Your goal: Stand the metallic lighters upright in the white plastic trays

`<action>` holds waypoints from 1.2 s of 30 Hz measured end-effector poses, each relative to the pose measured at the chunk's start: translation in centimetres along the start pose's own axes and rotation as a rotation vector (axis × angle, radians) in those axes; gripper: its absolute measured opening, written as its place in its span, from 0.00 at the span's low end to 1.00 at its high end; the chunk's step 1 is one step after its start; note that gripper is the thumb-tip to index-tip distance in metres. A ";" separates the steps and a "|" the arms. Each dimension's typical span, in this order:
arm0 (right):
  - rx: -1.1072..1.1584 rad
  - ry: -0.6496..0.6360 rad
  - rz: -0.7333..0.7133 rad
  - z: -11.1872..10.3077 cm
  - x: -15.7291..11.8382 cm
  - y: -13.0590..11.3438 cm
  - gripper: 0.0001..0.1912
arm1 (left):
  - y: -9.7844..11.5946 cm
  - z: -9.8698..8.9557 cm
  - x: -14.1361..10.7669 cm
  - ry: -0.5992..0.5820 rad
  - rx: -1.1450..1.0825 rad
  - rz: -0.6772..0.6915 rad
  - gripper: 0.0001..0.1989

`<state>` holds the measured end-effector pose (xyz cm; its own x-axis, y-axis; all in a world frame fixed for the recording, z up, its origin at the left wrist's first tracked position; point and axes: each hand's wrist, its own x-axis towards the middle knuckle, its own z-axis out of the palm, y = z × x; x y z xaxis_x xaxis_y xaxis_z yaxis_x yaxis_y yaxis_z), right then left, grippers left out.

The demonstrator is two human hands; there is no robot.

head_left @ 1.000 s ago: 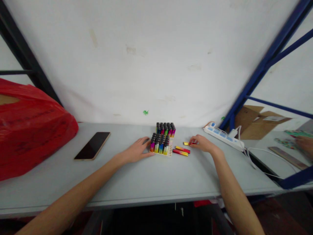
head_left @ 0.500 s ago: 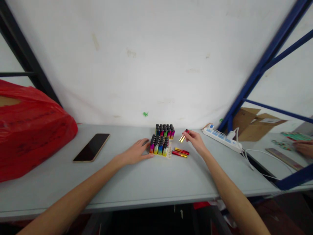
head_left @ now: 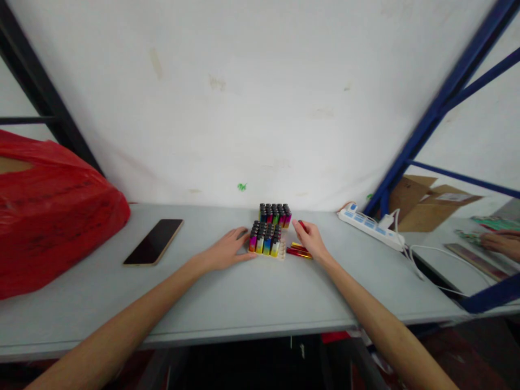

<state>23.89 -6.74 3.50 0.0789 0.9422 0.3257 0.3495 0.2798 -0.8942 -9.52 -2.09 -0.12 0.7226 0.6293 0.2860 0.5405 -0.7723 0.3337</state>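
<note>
Several colourful lighters with black tops [head_left: 266,238] stand upright in a pale tray [head_left: 282,251], whose right-hand holes show. My left hand [head_left: 229,249] rests at the tray's left side, fingers apart, with a dark object at its fingertips. Behind the tray stands a second block of upright lighters [head_left: 275,215]. My right hand [head_left: 309,238] is closed on a red lighter [head_left: 301,224], right of both groups. Below that hand, red and gold lighters [head_left: 299,253] lie on the table, partly hidden by it.
A phone [head_left: 154,242] and a red plastic bag [head_left: 57,216] are on the left of the table [head_left: 244,303]. On the right lie a white power strip [head_left: 370,227] and cables. Beyond the blue frame [head_left: 422,124] are a cardboard box [head_left: 439,203] and another person's hand [head_left: 501,242].
My right hand has moved left and slightly down, closer to the tray, and the red lighter in it is now mostly covered. My left hand has stayed beside the tray.
</note>
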 end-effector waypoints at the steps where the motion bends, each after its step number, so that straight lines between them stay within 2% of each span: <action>1: -0.034 0.009 -0.011 0.2 -0.2 -0.1 0.39 | 0.0 0.0 0.0 0.001 -0.002 -0.002 0.40; 7: -0.157 0.027 -0.023 1.5 -0.9 -0.4 0.30 | 0.0 -0.1 -0.1 -0.003 -0.001 -0.004 0.41; 12: -0.181 0.027 -0.062 1.7 -0.9 -0.5 0.32 | -0.1 0.0 0.0 -0.007 -0.004 -0.004 0.41; 17: -0.130 -0.125 -0.119 1.1 -0.9 -0.8 0.32 | -0.1 0.0 0.0 -0.005 -0.004 -0.002 0.41; 22: -0.314 -0.152 -0.331 0.1 -0.6 -0.8 0.33 | -0.1 0.1 -0.1 0.003 0.019 0.004 0.40; 29: -0.412 -0.194 -0.322 -0.3 -0.3 0.2 0.27 | 0.1 0.0 0.0 0.002 0.014 -0.001 0.41; 36: -0.471 -0.355 -0.342 -1.0 0.2 0.6 0.17 | 0.0 0.1 0.0 0.029 -0.002 0.000 0.40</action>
<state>25.03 -6.56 3.34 -0.3911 0.8409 0.3741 0.6758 0.5383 -0.5035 -9.51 -2.14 -0.17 0.7097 0.6318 0.3117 0.5397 -0.7719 0.3359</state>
